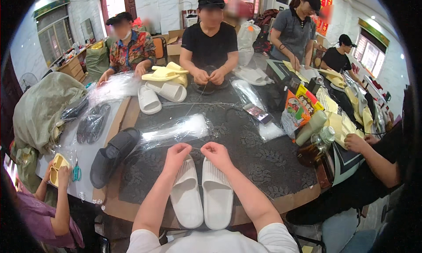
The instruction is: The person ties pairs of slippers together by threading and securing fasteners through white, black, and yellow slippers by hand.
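A pair of white slide slippers lies side by side at the table's near edge, soles down and toes away from me. My left hand (pixel 178 153) is closed in a pinch above the toe of the left slipper (pixel 187 202). Over the toe of the right slipper (pixel 218 200), my right hand (pixel 215 154) pinches too. A thin pale strand (pixel 196 148) runs between my fingertips; its exact kind is too small to tell. Just beyond my hands lies a stack of clear plastic bags (pixel 176 132). The slippers' toe tips are partly hidden by my hands.
Dark slippers (pixel 115 156) lie to the left, near teal scissors (pixel 77 171). White slippers (pixel 149 99) and yellow slippers (pixel 165 72) sit across the patterned table (pixel 246 174). A phone (pixel 258 113), bottles (pixel 311 128) and snack packets (pixel 295 112) stand right. Several co-workers sit or stand around.
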The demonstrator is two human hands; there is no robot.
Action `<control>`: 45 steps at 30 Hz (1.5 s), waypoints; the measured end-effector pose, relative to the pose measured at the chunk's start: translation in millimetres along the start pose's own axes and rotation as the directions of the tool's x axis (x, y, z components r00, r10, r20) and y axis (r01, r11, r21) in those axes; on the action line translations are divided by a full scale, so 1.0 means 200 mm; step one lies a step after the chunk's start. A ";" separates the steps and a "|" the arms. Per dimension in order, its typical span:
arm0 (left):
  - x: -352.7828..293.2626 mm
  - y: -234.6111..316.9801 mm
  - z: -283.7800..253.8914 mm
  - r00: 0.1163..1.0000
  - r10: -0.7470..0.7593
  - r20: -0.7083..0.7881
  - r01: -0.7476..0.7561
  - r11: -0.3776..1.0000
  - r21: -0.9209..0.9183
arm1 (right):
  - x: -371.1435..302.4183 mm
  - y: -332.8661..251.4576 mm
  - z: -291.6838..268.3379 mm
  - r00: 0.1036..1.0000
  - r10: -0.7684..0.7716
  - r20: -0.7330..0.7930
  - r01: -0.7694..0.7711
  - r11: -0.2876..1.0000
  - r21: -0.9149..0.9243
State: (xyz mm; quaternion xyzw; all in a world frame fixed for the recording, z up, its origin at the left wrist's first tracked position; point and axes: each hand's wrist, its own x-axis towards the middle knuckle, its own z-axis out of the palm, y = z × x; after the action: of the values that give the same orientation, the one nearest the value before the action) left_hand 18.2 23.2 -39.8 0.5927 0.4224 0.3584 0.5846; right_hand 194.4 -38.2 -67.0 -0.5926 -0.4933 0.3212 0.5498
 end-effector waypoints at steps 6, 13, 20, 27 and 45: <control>-0.01 -0.03 -0.01 0.998 -0.027 0.050 0.028 0.999 -0.025 | -0.08 -0.24 -0.03 0.918 -0.348 -0.189 0.263 0.893 -0.365; 0.01 -0.04 -0.04 0.994 -0.007 0.110 0.023 0.989 -0.149 | -0.55 -0.62 -0.16 0.981 -0.039 0.192 0.159 0.733 -0.662; -0.01 0.02 -0.04 0.986 -0.068 0.153 0.095 0.979 -0.178 | -0.71 -0.41 0.02 0.968 0.031 0.248 0.155 0.703 -0.694; -0.06 -0.04 0.07 0.927 -0.090 0.365 0.121 0.991 -0.063 | -0.67 -0.28 0.07 0.996 0.004 0.089 0.062 0.686 -0.725; -0.02 -0.06 -0.03 0.927 0.351 0.133 -0.367 0.921 0.127 | -0.76 -0.28 -1.02 0.856 0.023 -0.517 -0.450 0.527 -0.721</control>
State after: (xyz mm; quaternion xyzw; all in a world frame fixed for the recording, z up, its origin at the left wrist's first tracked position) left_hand 11.1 21.2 -51.3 0.7210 0.3000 0.3942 0.4846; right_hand 323.1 -254.9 1.9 -0.8985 -0.3564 -0.0174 0.2559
